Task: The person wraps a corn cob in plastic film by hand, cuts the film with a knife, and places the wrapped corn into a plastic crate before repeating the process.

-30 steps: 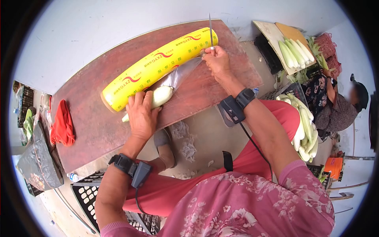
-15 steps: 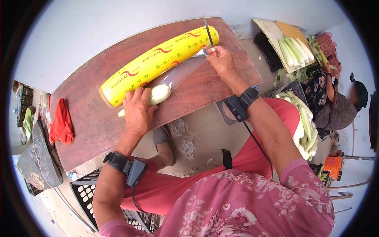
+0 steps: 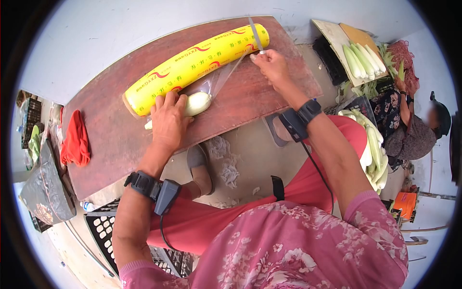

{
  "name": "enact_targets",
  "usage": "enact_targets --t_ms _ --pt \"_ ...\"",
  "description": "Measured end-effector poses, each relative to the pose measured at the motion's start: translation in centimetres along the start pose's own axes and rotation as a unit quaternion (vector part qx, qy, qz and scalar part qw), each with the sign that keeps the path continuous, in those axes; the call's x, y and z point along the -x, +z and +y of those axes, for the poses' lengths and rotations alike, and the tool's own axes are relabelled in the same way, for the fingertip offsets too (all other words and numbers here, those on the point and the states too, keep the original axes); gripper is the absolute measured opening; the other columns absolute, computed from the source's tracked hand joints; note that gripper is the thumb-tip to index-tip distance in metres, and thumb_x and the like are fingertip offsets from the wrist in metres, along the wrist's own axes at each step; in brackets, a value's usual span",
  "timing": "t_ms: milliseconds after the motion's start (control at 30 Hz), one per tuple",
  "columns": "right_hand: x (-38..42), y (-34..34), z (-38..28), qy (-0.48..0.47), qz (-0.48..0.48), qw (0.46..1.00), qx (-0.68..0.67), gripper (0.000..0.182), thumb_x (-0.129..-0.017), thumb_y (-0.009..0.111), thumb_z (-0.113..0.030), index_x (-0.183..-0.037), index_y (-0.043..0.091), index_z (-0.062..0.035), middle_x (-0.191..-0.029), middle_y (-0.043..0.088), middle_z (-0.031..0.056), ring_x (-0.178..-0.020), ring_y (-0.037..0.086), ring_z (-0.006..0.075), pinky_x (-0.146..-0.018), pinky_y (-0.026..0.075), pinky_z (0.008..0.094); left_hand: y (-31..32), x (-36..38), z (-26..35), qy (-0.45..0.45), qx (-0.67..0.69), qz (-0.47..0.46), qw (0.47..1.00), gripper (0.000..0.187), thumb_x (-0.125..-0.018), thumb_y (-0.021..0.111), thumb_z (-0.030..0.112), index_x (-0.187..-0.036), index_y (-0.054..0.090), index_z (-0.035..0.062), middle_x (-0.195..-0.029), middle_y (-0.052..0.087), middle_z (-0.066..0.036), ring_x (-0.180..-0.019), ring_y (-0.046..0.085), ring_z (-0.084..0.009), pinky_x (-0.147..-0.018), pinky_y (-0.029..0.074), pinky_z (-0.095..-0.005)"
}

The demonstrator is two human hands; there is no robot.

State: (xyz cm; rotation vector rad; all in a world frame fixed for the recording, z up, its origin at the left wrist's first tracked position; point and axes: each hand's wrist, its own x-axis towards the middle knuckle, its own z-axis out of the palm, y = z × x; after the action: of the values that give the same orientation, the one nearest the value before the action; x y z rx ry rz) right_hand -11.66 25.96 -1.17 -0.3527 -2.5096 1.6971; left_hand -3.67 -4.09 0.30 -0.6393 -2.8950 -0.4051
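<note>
On the brown tabletop lies a fat yellow roll of cling film (image 3: 192, 67) with green and red print. My left hand (image 3: 169, 118) is closed over a pale green, smooth vegetable (image 3: 198, 104) in front of the roll; its rounded right end and thin left end stick out, the middle hidden by my fingers. A sheet of clear film (image 3: 222, 83) spreads from the roll's near side to the vegetable. My right hand (image 3: 273, 67) is closed on a thin knife (image 3: 255, 34) near the roll's right end, blade pointing up and away.
A red cloth (image 3: 75, 138) lies at the left edge of the tabletop (image 3: 103, 166). Pale green vegetables (image 3: 373, 149) fill a crate by my right knee; more (image 3: 363, 61) lie on a board. A co-worker (image 3: 409, 125) sits at right. Black crates (image 3: 103, 233) stand below.
My right hand has moved slightly up and right with the knife, whose blade has turned to show its flat. The film between roll and vegetable has slackened and narrowed. My left hand keeps its hold.
</note>
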Motion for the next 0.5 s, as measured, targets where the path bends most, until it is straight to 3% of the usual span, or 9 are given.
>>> enact_targets --t_ms 33,133,233,333,433,500 --pt "1.1 -0.5 -0.8 0.022 -0.006 1.000 -0.022 0.019 -0.086 0.067 -0.016 -0.097 0.059 -0.0031 -0.063 0.050 -0.0038 -0.052 0.045 0.0033 -0.037 0.030 0.0208 0.2 0.0 -0.1 0.000 -0.002 0.003 1.000 0.054 -0.064 0.079 0.014 -0.114 0.058 0.0097 -0.112 0.054 -0.008 -0.102 0.048 -0.0298 -0.084 0.039 -0.0417" --pt "4.8 -2.5 -1.8 -0.024 -0.082 0.995 -0.050 0.022 -0.089 0.062 -0.012 -0.108 0.057 -0.0005 -0.074 0.056 -0.0015 -0.057 0.047 0.0026 -0.042 0.034 0.0193 0.1 -0.1 -0.1 0.000 -0.001 0.000 1.000 0.054 -0.065 0.078 0.015 -0.115 0.058 0.0094 -0.112 0.054 -0.008 -0.102 0.049 -0.0304 -0.085 0.040 -0.0423" --pt "8.9 -3.6 -2.0 -0.110 -0.128 0.986 -0.008 0.028 -0.091 0.057 -0.005 -0.117 0.054 0.0019 -0.091 0.060 0.0024 -0.068 0.053 0.0035 -0.056 0.043 0.0181 -0.1 -0.1 0.0 -0.009 -0.005 -0.018 1.000 0.055 -0.066 0.078 0.015 -0.117 0.057 0.0087 -0.112 0.054 -0.009 -0.102 0.049 -0.0309 -0.086 0.040 -0.0425" --pt "11.6 -4.2 -3.6 -0.103 -0.203 0.974 0.006 0.032 -0.091 0.053 -0.001 -0.122 0.051 0.0032 -0.106 0.060 0.0047 -0.082 0.057 0.0055 -0.071 0.046 0.0205 -0.2 -0.2 0.1 -0.017 -0.007 -0.035 0.999 0.056 -0.066 0.078 0.015 -0.117 0.057 0.0085 -0.114 0.055 -0.008 -0.102 0.049 -0.0307 -0.086 0.040 -0.0421" --pt "12.2 -3.4 -4.5 -0.131 -0.204 0.969 0.053 0.031 -0.088 0.052 0.000 -0.119 0.055 0.0009 -0.102 0.063 0.0054 -0.089 0.061 0.0100 -0.074 0.047 0.0243 -0.1 -0.2 0.0 -0.016 -0.008 -0.041 0.999 0.056 -0.066 0.078 0.015 -0.118 0.057 0.0083 -0.116 0.056 -0.008 -0.103 0.049 -0.0306 -0.086 0.040 -0.0418" --pt "12.2 -2.9 -6.3 -0.168 -0.188 0.955 0.156 0.029 -0.085 0.053 0.000 -0.114 0.058 0.0002 -0.097 0.065 0.0089 -0.086 0.063 0.0155 -0.073 0.047 0.0272 -0.1 -0.2 0.0 -0.015 -0.009 -0.042 0.999 0.056 -0.066 0.078 0.015 -0.118 0.057 0.0084 -0.116 0.056 -0.007 -0.103 0.049 -0.0307 -0.086 0.040 -0.0419"
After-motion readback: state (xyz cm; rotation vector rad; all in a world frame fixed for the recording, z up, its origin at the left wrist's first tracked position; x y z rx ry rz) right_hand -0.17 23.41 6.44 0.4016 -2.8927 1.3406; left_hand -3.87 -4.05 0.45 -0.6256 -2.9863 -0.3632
